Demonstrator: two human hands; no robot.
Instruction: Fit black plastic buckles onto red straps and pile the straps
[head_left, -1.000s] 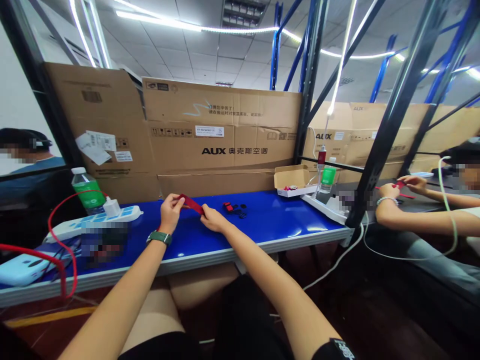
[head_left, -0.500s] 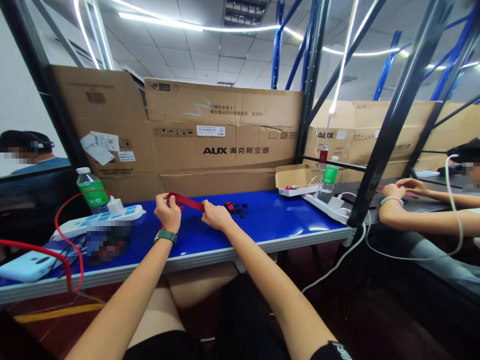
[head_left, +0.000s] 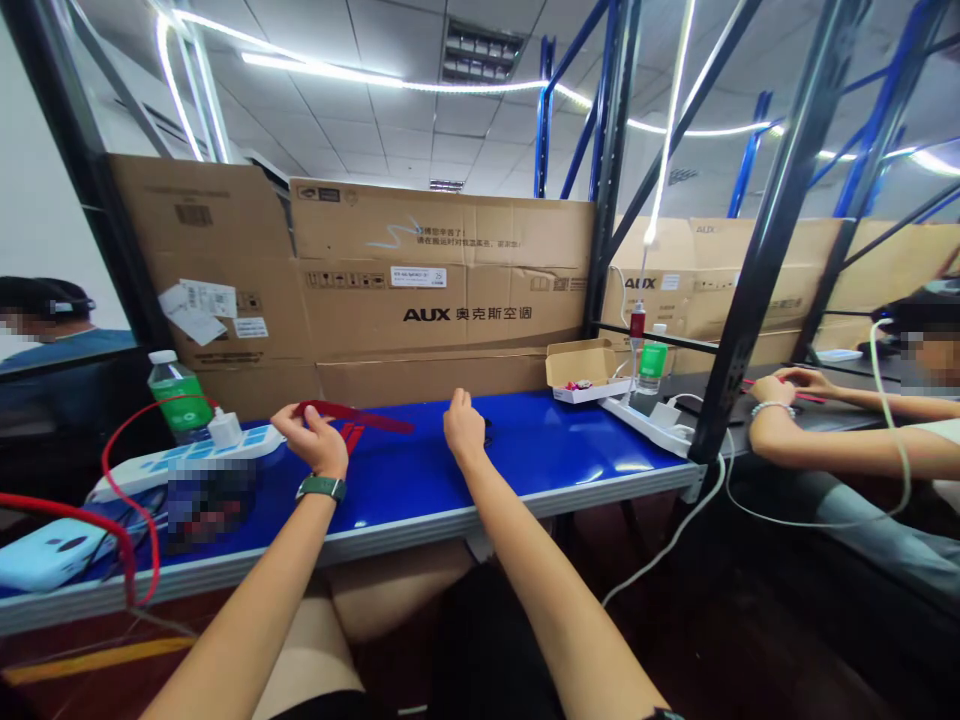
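A red strap (head_left: 367, 418) runs out to the right from my left hand (head_left: 311, 440), its free end lying over the blue table. My left fingers are closed round its near end, and a second red length hangs below the hand. Farther right, my right hand (head_left: 464, 428) is over the small parts, its fingers bent and drawn together. Whatever is in those fingers is hidden. Just past the right hand's edge shows a bit of small black parts (head_left: 488, 432); the rest of them are covered by the hand.
An open cardboard box (head_left: 585, 368) with small red items stands at the back right, near a power strip (head_left: 652, 425) and a bottle (head_left: 653, 360). At left are another power strip (head_left: 180, 462), a bottle (head_left: 180, 395) and red cables. A co-worker's hands (head_left: 776, 392) are at the right.
My right hand has let go of the red strap and moved right to the small parts, covering the red and black buckle. My left hand has moved slightly left with the strap.
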